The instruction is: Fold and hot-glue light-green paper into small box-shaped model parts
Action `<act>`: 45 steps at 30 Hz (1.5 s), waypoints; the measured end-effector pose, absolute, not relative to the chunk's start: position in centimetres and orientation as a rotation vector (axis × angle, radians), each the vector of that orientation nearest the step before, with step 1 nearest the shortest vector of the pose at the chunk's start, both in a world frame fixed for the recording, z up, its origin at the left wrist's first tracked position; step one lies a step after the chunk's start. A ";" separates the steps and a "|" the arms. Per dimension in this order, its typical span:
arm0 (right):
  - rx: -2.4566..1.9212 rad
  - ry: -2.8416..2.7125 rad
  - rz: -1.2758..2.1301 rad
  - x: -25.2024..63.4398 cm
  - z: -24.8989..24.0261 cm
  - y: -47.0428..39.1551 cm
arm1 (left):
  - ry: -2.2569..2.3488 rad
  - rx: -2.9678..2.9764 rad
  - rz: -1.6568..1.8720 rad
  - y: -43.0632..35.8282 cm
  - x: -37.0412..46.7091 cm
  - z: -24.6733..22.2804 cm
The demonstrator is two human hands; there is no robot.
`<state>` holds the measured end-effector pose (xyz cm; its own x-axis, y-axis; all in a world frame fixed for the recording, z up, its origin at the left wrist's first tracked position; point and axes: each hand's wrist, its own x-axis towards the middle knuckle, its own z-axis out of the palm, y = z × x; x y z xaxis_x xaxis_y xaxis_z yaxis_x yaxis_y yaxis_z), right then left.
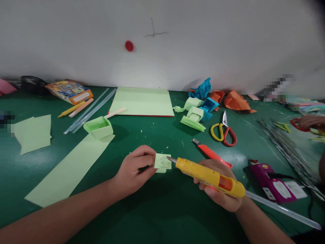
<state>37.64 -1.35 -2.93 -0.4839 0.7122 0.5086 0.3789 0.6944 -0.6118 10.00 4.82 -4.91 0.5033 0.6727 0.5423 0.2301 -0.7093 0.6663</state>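
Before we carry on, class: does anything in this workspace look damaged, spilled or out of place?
A dark, branching mark on the wall looks like a crack, though it may be only surface-deep. Pale flecks dot the green tabletop, perhaps scraps or dried glue. I see no liquid spilled.

Beyond the glue gun (210,176), a cutter (212,154) is laid, with scissors (224,130) behind it; at left, a paper box (99,128) is set at the far end of a paper strip (68,171).
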 end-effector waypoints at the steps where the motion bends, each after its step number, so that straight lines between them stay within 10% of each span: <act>1: -0.819 -2.099 0.559 37.6 -2.9 -1.3 | 0.735 2.230 1.128 4.8 10.0 -4.9; 45: -0.774 -2.079 0.615 37.3 -2.8 -1.2 | 0.694 2.250 1.156 4.8 10.0 -5.2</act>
